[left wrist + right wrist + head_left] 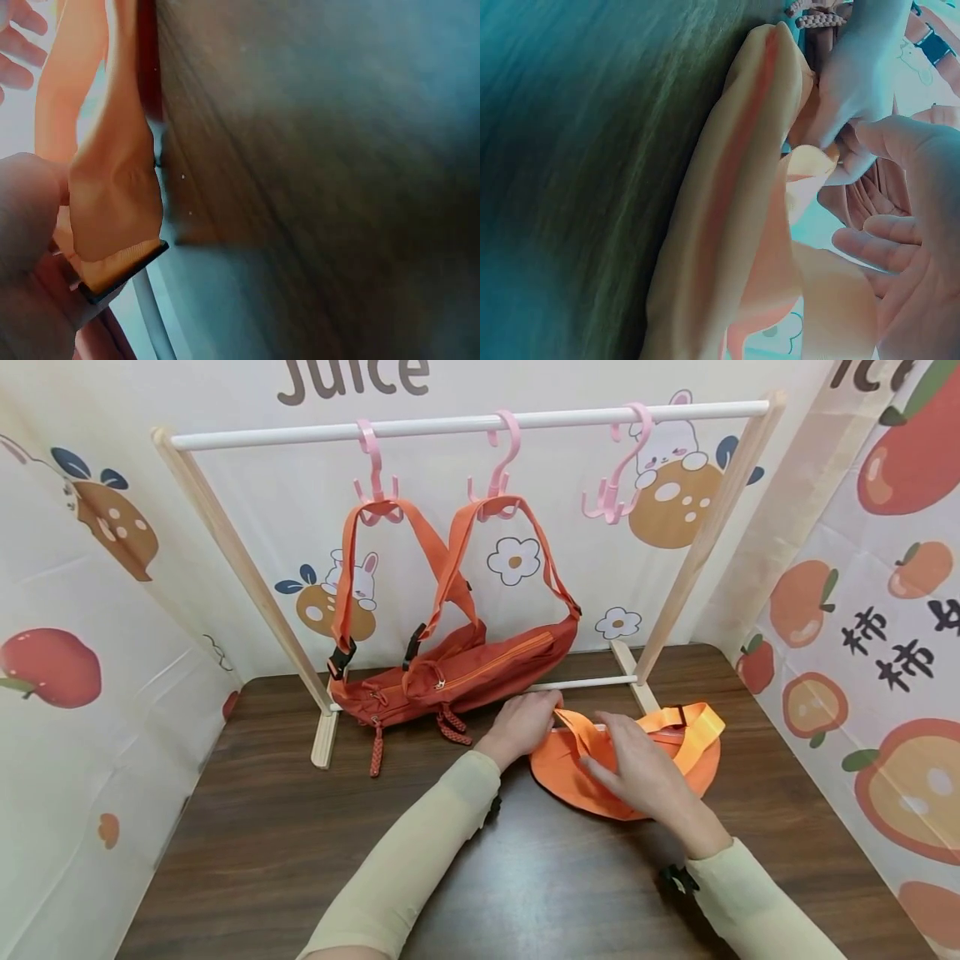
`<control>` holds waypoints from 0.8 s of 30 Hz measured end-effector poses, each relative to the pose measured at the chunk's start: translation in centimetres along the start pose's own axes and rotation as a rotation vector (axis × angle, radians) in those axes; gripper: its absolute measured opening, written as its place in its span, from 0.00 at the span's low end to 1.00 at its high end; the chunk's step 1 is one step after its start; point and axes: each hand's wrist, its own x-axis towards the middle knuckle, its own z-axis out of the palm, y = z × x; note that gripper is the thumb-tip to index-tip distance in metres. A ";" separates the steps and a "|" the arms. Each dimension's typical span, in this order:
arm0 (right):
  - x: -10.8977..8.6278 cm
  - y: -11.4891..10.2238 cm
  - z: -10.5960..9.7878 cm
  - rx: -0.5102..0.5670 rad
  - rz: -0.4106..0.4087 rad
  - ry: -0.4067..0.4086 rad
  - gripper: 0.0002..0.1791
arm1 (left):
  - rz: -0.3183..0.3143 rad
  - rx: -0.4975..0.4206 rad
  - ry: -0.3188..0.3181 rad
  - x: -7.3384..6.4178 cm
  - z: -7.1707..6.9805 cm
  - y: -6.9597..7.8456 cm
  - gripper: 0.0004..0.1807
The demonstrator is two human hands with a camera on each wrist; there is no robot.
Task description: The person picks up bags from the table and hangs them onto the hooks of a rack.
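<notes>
A bright orange waist bag [558, 767] lies on the table at the right, in front of the rack. My left hand [525, 722] grips its strap [116, 180] at the bag's left end; a black buckle piece [124, 271] shows by those fingers in the left wrist view. Over the middle of the bag hovers my right hand [641, 768], fingers loosely spread beside the strap, with nothing pinched between them. In the right wrist view, the bag's long padded side [731, 187] runs past the right hand [922, 225], whose thumb and fingers are apart.
A rack with a white rail [300, 435] carries three pink hooks. Two rust-red bags [498, 672] hang by orange straps from the left and middle hooks, their bodies low near the table. The right hook [611, 497] holds nothing. Wooden feet [325, 739] stand on the table.
</notes>
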 end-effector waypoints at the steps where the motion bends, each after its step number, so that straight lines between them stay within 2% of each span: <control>1: 0.0 -0.1 0.0 0.003 -0.006 0.002 0.41 | -0.001 -0.006 0.017 -0.1 -0.1 0.0 0.08; 7: 0.6 -0.7 0.2 0.006 -0.040 0.018 0.44 | 0.015 -0.046 0.109 -0.7 -0.7 0.1 0.15; 11: 1.1 -1.2 0.4 0.014 -0.046 0.018 0.50 | 0.027 -0.086 0.156 -1.1 -1.5 0.4 0.15; 19: 1.9 -2.1 1.1 0.043 -0.017 0.009 0.57 | -0.037 -0.317 0.234 -2.3 -3.4 1.2 0.19; 24: 1.9 -2.4 1.6 0.029 -0.032 0.019 0.54 | -0.021 -0.465 0.337 -3.1 -4.5 1.0 0.19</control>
